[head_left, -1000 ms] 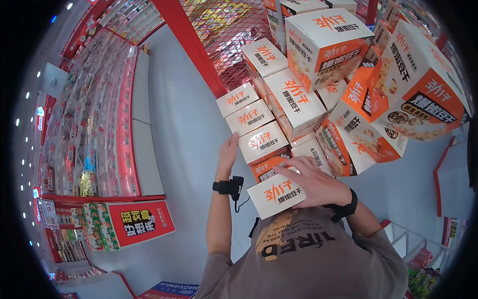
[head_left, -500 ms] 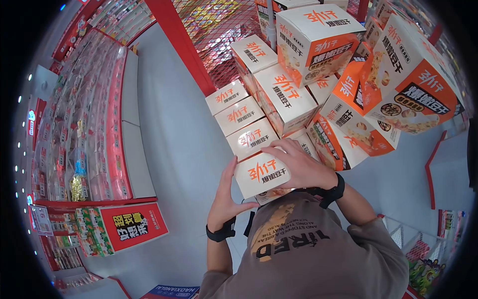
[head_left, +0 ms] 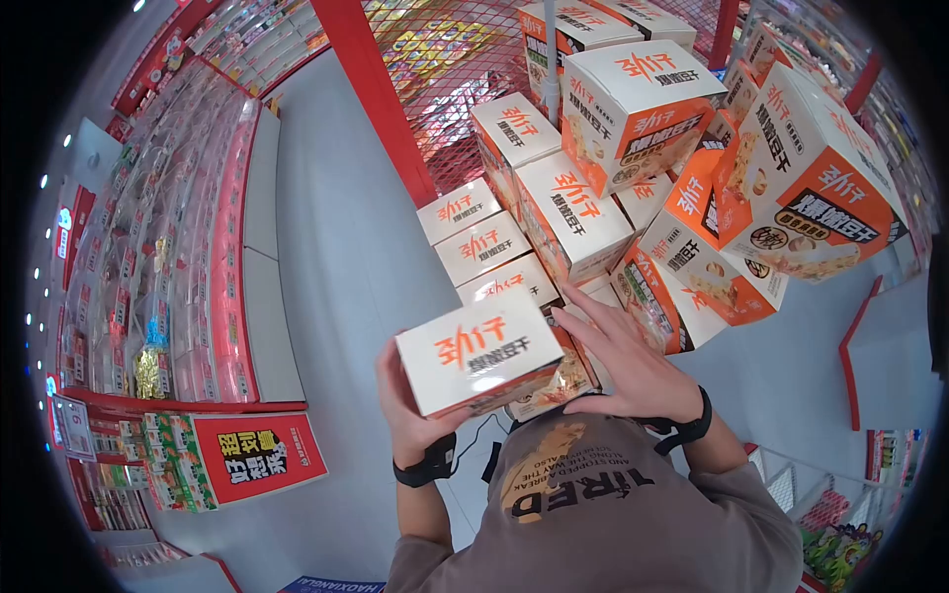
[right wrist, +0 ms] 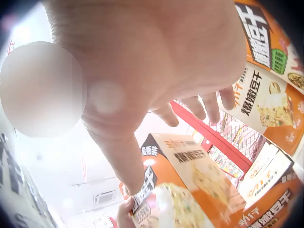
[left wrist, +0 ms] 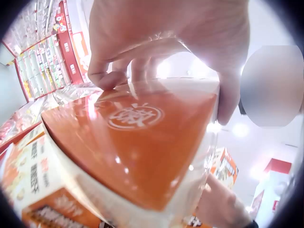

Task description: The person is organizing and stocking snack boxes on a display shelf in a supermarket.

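In the head view, my left hand (head_left: 403, 405) grips a white-topped dried tofu box (head_left: 479, 351) by its left end, thumb on the near side. The left wrist view shows the box's glossy orange face (left wrist: 137, 128) under that hand's curled fingers (left wrist: 111, 80). To the right of the box, my right hand (head_left: 638, 371) is spread, with thumb and fingers apart. Its thumb (right wrist: 128, 175) overlaps a box's edge in the right wrist view. Part of another printed box side (head_left: 575, 371) shows between the right hand and the held box.
Ahead, a row of matching boxes (head_left: 481, 244) adjoins larger stacked boxes (head_left: 638, 119), some tilted at the right (head_left: 806, 178). A red post (head_left: 381, 119) and mesh stand behind them. Clear snack bins (head_left: 188, 277) line the left, above a red sign (head_left: 259, 460).
The box passed from my right hand to my left, which came up from the stack's side. It has moved left and tipped, and the right hand has come off it.
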A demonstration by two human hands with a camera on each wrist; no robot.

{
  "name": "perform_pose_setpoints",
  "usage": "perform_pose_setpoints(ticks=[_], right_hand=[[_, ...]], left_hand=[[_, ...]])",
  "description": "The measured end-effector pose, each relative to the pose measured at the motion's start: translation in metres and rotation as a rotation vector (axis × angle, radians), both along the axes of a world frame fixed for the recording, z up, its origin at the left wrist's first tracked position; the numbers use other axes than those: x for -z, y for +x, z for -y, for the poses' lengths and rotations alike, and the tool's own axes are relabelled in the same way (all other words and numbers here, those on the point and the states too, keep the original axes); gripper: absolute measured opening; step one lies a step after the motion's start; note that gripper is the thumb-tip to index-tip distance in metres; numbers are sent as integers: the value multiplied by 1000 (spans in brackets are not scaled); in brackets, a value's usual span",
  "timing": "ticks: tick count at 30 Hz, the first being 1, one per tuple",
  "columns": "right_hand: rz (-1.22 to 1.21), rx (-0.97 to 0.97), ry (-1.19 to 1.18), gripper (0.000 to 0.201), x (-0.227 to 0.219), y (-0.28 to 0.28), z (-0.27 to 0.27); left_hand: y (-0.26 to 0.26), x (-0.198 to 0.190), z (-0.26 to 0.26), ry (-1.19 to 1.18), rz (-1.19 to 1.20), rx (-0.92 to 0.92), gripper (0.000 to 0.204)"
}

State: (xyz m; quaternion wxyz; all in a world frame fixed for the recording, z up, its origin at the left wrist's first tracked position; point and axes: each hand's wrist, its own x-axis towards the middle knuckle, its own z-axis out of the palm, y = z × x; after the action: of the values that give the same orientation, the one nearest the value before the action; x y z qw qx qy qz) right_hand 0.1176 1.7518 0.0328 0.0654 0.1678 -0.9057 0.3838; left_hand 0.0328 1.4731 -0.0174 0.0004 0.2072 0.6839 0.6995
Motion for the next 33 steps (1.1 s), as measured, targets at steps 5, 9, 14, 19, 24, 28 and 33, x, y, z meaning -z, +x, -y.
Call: perform_pose_setpoints(ticks=[5, 9, 14, 19, 24, 28, 33], right_hand=[[88, -25, -86, 86, 1, 30, -13], [118, -31, -119, 80, 8, 39, -15], [85, 44, -136, 68, 2, 57, -16], [122, 87, -286, 52, 2, 98, -43], [-516, 309, -490, 43, 0, 120, -79], [-867, 862, -318, 67, -21, 100, -99], [-807, 844, -491, 115, -62, 76, -161]], left_hand=[[-94, -29, 18, 88, -267, -172, 105], [-177, -27, -22, 23, -316, -109, 98], [-220, 25, -66, -14, -122, 7, 98], [-220, 64, -63, -310, -139, -115, 86], [-242, 74, -60, -293, -82, -16, 85], [-203, 47, -63, -451, -149, -235, 76], [-152, -12, -60, -143, -419, -397, 56]])
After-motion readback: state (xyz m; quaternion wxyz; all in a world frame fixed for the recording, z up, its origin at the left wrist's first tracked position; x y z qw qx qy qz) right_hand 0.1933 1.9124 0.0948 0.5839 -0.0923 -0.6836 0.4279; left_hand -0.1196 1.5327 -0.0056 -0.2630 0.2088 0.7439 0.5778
